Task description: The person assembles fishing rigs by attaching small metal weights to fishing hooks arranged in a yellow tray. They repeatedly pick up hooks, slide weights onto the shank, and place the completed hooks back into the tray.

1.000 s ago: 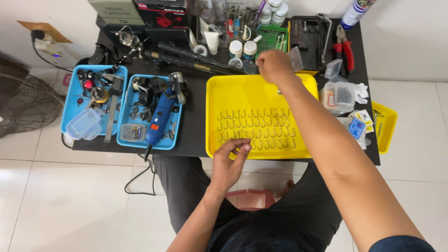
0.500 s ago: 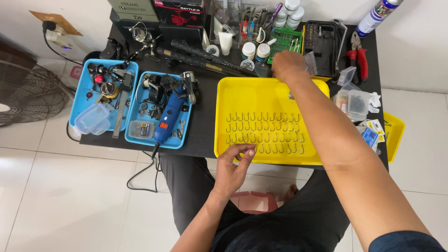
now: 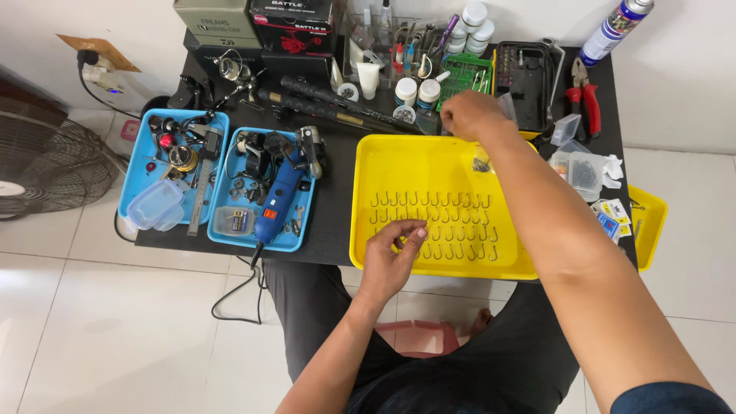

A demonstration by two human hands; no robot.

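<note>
1. Your black table (image 3: 337, 207) carries everything; it stands against the white wall.
2. The yellow tray (image 3: 399, 165) lies in front of you, right of two blue trays (image 3: 153, 165).
3. Your right hand (image 3: 469, 115) hovers over the tray's far edge, fingers curled loosely; you cannot tell whether they grasp anything.
4. Your left hand (image 3: 391, 257) rests at the tray's near edge, fingertips pinched on a hook.
5. The fish hooks (image 3: 433, 222) lie in neat rows across the tray's middle, just beside your left fingertips.
</note>
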